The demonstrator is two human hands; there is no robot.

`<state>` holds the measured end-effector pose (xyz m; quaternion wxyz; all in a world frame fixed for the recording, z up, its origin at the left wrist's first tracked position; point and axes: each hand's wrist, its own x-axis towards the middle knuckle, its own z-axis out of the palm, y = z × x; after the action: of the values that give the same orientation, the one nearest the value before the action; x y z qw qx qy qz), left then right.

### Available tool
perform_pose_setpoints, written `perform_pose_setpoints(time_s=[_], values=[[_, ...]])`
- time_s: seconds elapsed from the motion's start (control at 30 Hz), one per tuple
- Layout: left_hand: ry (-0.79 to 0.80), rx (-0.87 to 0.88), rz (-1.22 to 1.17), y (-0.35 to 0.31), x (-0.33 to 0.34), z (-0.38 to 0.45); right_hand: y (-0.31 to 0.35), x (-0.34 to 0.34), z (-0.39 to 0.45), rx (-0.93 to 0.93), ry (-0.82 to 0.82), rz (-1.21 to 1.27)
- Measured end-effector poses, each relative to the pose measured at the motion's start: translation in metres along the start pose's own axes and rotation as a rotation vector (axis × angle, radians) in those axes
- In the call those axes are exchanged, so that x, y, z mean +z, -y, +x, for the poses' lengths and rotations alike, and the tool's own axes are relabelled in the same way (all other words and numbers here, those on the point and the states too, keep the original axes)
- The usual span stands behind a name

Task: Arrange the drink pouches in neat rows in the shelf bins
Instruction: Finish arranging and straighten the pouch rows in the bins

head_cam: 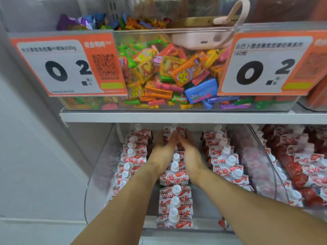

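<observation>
Top shelf has a clear bin (177, 107) stuffed with loose candy (169, 73) in every colour, little wrapped boxes and sticks all jumbled. A pink power bank (200, 38) with a loop strap sits on top of the pile. Two orange price tags, one on the left (67, 67) and one on the right (263, 63), both showing 0.2. A white shelf board (177, 117) runs underneath.

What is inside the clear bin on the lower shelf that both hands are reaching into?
The clear bin holds three rows of white-and-red drink pouches with white caps. The left hand and right hand cover the back of the middle row, so the pouches there are mostly hidden.
</observation>
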<state>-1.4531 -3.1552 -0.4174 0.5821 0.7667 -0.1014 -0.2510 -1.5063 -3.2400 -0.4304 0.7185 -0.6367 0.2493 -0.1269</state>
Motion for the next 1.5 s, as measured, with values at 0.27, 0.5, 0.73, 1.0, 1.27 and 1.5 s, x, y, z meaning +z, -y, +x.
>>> perform_pose_setpoints(time_s=[0.27,0.5,0.73,1.0,1.27,1.5], values=[[0.05,-0.008,-0.051,-0.002,0.005,0.001,0.001,-0.003,-0.004,0.01,-0.02,0.021],[0.054,0.011,-0.02,-0.003,0.005,-0.005,0.006,-0.002,-0.011,0.035,-0.033,-0.005],[0.104,-0.141,0.122,-0.001,-0.002,-0.033,0.003,-0.002,-0.034,0.093,-0.063,-0.166],[0.163,-0.168,0.101,-0.01,-0.006,-0.061,0.017,-0.007,-0.054,0.166,0.047,-0.268],[0.173,-0.211,0.099,-0.009,0.001,-0.082,0.012,-0.009,-0.066,0.233,0.122,-0.238],[0.275,-0.241,0.114,-0.016,-0.004,-0.107,0.01,-0.017,-0.086,0.422,0.216,-0.23]])
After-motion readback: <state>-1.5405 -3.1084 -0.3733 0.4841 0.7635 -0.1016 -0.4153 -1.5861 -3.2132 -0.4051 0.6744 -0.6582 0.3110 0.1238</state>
